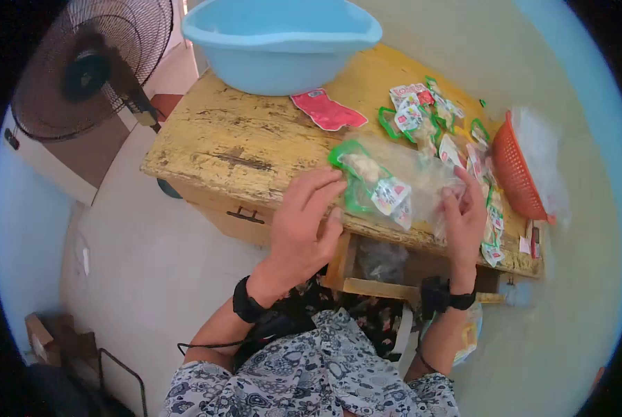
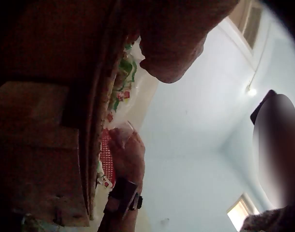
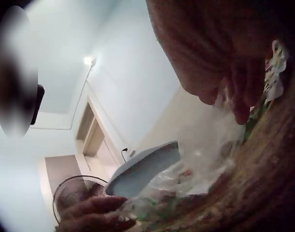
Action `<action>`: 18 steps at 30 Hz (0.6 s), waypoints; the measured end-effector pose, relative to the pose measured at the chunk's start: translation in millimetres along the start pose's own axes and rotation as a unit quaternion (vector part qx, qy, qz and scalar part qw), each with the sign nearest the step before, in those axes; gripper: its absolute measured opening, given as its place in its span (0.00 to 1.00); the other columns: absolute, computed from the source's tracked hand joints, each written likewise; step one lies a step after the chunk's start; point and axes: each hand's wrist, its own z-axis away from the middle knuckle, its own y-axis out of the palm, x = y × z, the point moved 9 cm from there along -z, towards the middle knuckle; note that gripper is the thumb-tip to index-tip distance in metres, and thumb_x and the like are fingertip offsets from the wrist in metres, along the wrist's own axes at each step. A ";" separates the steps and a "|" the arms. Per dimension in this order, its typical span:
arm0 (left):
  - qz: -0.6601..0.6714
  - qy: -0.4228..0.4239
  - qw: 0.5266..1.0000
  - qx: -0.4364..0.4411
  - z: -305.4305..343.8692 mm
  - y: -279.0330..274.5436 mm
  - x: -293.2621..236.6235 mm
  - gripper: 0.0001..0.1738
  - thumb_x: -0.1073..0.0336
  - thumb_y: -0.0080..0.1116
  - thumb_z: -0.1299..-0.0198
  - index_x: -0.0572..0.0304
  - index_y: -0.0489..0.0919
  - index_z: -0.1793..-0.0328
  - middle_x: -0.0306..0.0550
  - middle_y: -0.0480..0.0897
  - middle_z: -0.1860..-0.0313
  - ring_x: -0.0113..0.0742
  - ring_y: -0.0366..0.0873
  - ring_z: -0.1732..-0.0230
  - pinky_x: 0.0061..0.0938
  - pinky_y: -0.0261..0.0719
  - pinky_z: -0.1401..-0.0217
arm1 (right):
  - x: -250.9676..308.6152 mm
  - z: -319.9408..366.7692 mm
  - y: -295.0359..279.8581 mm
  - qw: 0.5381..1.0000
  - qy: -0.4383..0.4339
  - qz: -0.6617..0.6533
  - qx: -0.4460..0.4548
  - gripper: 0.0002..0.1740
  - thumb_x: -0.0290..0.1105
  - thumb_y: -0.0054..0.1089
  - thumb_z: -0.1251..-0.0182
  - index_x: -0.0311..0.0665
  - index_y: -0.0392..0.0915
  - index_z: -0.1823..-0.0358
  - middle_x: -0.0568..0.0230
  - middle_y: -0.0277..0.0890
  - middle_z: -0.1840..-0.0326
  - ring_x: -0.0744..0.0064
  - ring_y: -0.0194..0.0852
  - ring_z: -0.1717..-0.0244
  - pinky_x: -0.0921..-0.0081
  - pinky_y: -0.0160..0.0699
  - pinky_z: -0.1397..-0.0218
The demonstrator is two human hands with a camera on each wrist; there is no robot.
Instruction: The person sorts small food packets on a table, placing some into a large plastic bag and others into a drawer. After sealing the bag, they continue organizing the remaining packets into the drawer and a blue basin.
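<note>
A clear plastic bag lies near the table's front edge, with green-edged packets and a white-red label at its left part. The right hand pinches the bag's right end between thumb and fingers; the right wrist view shows this hand above the crinkled plastic. At the packets' left side is the left hand, its fingers spread and slightly bent, the fingertips beside the green edge. In the left wrist view the right hand holds clear plastic near the red basket.
A blue basin stands at the table's back left, a red packet before it. More green-edged packets lie at the back and right, beside an orange basket holding plastic. Below is a pulled-out drawer; a fan stands left.
</note>
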 end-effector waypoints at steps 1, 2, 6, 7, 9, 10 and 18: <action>-0.003 0.006 1.000 0.001 -3.4 0.5 -4.1 0.22 0.78 0.62 0.41 0.65 0.81 0.39 0.57 0.80 0.36 0.56 0.77 0.33 0.45 0.75 0.30 | -4.5 6.8 -0.4 1.000 0.008 -0.014 -0.004 0.23 0.25 0.60 0.27 0.34 0.75 0.31 0.66 0.78 0.60 0.79 0.74 0.65 0.78 0.77 0.61; -0.006 0.012 1.000 0.002 -7.5 0.4 -8.1 0.21 0.77 0.62 0.41 0.65 0.81 0.40 0.57 0.81 0.37 0.56 0.78 0.34 0.46 0.75 0.30 | -3.3 15.3 -7.5 0.998 0.002 0.047 -0.053 0.24 0.25 0.61 0.28 0.35 0.75 0.31 0.64 0.79 0.58 0.75 0.76 0.62 0.75 0.78 0.59; -0.029 0.080 0.996 -0.015 -33.3 -9.6 -27.2 0.23 0.77 0.67 0.45 0.64 0.81 0.41 0.55 0.81 0.42 0.57 0.78 0.36 0.46 0.77 0.34 | 32.5 37.8 -28.2 0.934 -0.123 0.270 -0.201 0.24 0.26 0.64 0.30 0.36 0.76 0.33 0.55 0.83 0.49 0.59 0.80 0.52 0.63 0.80 0.45; -0.039 0.093 0.995 -0.013 -39.3 -11.3 -30.7 0.23 0.77 0.67 0.45 0.63 0.81 0.41 0.55 0.81 0.42 0.57 0.78 0.36 0.46 0.77 0.34 | 43.5 44.9 -30.9 0.903 -0.173 0.321 -0.228 0.23 0.26 0.65 0.31 0.36 0.77 0.35 0.53 0.84 0.46 0.55 0.80 0.49 0.60 0.80 0.42; -0.064 0.112 0.991 0.018 -51.1 -6.1 -33.9 0.22 0.76 0.68 0.45 0.63 0.81 0.41 0.54 0.81 0.42 0.57 0.78 0.35 0.46 0.77 0.33 | 50.1 51.5 -32.0 0.924 -0.194 0.265 -0.198 0.19 0.25 0.66 0.34 0.36 0.81 0.42 0.54 0.84 0.48 0.51 0.80 0.47 0.58 0.77 0.39; -0.080 0.119 0.989 0.045 -56.5 -1.1 -34.0 0.22 0.75 0.68 0.44 0.63 0.81 0.41 0.53 0.82 0.42 0.57 0.78 0.36 0.46 0.77 0.33 | 52.6 55.4 -29.6 0.932 -0.204 0.236 -0.184 0.16 0.24 0.67 0.35 0.36 0.82 0.45 0.54 0.84 0.48 0.50 0.79 0.47 0.56 0.76 0.37; -0.001 -0.046 0.972 0.233 -62.7 53.3 44.8 0.25 0.60 0.73 0.42 0.63 0.80 0.41 0.53 0.82 0.41 0.53 0.80 0.39 0.40 0.77 0.36 | 39.0 55.9 45.2 0.947 -0.285 0.144 0.018 0.09 0.24 0.68 0.40 0.37 0.84 0.58 0.61 0.84 0.48 0.53 0.79 0.43 0.59 0.77 0.41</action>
